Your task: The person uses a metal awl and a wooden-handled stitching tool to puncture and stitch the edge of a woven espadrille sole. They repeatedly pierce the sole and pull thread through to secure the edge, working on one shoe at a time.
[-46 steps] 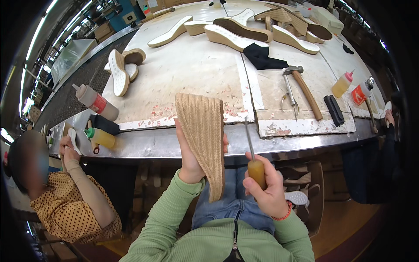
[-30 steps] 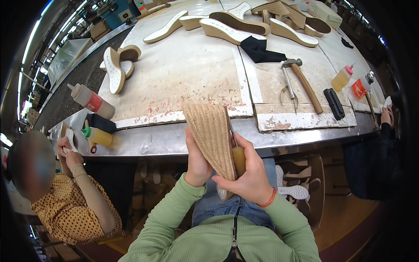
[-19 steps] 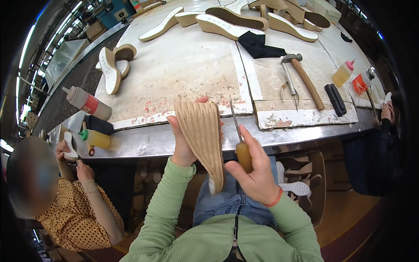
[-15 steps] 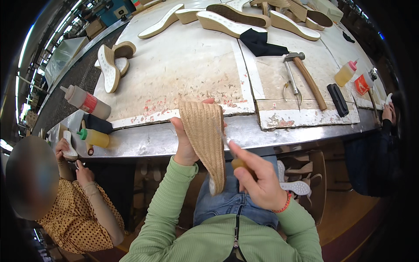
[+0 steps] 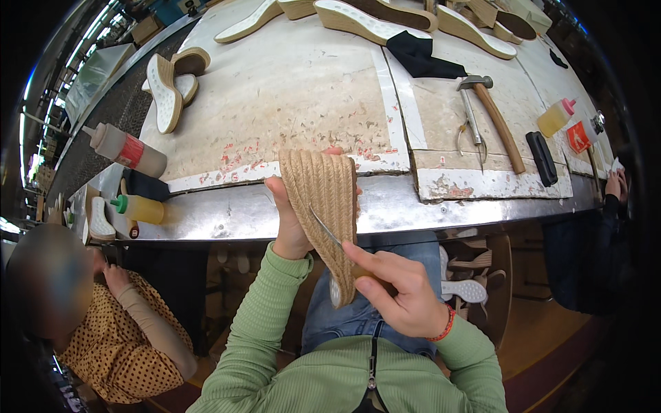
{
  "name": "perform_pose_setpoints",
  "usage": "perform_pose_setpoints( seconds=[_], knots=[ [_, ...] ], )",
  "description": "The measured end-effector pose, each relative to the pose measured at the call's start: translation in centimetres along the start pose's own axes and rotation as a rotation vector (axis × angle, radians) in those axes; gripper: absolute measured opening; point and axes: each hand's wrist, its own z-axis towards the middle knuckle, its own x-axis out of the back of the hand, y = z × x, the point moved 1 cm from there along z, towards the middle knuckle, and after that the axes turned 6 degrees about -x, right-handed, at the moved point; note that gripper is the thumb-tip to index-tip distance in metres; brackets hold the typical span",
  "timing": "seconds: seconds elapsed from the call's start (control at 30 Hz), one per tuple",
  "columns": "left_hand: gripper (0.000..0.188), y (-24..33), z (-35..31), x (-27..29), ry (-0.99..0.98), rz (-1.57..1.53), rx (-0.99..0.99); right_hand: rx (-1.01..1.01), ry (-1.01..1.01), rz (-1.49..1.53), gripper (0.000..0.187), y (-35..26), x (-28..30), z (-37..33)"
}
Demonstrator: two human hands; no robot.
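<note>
My left hand point(image 5: 290, 219) holds a rope-wrapped wedge sole point(image 5: 322, 189) upright before my lap, its broad end uppermost. The thumb lies along the sole's left side and most of the fingers are hidden behind it. In my right hand point(image 5: 407, 286) is an awl point(image 5: 326, 226) with a thin, curved metal point; the fist covers nearly all of its yellowish handle. That point lies across the braided rope face, seemingly touching it, and the index finger stretches along the shank.
White-topped wedge soles point(image 5: 375, 26) line the table's back; a pair point(image 5: 165, 96) stands left. A hammer point(image 5: 494, 113), pliers point(image 5: 472, 124), black cloth point(image 5: 421, 58) and squeeze bottles point(image 5: 131, 150) lie about. A co-worker in a dotted top point(image 5: 131, 337) sits left; another's hand point(image 5: 615, 184) shows right.
The awl's point has moved from the sole's right edge to the left across its rope face, with my right hand following. At left, the co-worker's sole now stands apart from their hands.
</note>
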Motion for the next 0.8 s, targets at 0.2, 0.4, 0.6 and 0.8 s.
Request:
perform_pose_setpoints(
  seconds=[0.2, 0.4, 0.6, 0.8],
  knots=[
    [0.121, -0.2, 0.1, 0.1, 0.001, 0.028, -0.007, 0.035, 0.07, -0.176, 0.047, -0.2, -0.2, 0.2],
    [0.12, -0.2, 0.1, 0.0, 0.01, 0.046, -0.02, -0.001, 0.057, -0.161, 0.046, -0.6, -0.1, 0.2],
    [0.119, -0.3, -0.1, -0.1, 0.042, 0.09, -0.035, 0.03, 0.081, -0.221, 0.045, -0.5, -0.1, 0.3],
    [0.12, -0.5, -0.1, -0.2, 0.034, 0.087, -0.013, 0.036, 0.021, -0.399, 0.044, -1.3, 1.2, 0.5]
  ],
)
